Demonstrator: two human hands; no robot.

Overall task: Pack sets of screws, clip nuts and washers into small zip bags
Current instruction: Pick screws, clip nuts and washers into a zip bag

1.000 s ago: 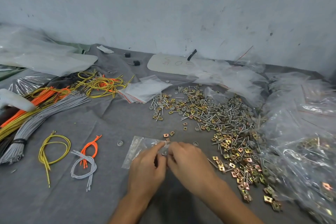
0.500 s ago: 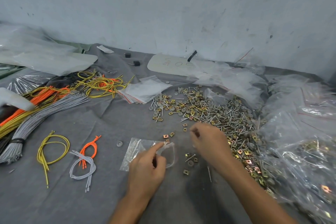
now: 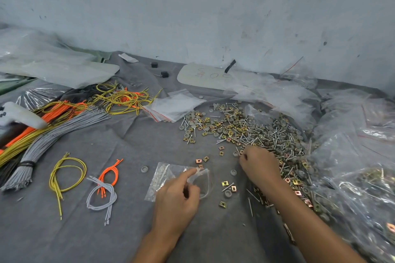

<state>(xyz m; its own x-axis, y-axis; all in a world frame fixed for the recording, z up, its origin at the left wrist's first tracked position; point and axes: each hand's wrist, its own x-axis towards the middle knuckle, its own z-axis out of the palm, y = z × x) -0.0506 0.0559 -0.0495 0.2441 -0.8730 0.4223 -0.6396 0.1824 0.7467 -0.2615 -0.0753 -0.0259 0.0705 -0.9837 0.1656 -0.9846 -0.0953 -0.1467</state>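
A small clear zip bag lies on the grey cloth at front centre. My left hand holds its open mouth between forefinger and thumb. My right hand is at the near edge of the big heap of screws, clip nuts and washers, fingers curled down into the parts; what they pinch is hidden. A few loose clip nuts, a grey washer and a screw lie between the two hands.
Bundles of grey, orange and yellow wires spread over the left. A stack of empty zip bags lies behind the heap. Large plastic bags of parts crowd the right side. A wall closes the back.
My right hand left the bag's mouth and reached right and away to the heap of parts. The left hand stayed on the bag, whose mouth now gapes open.
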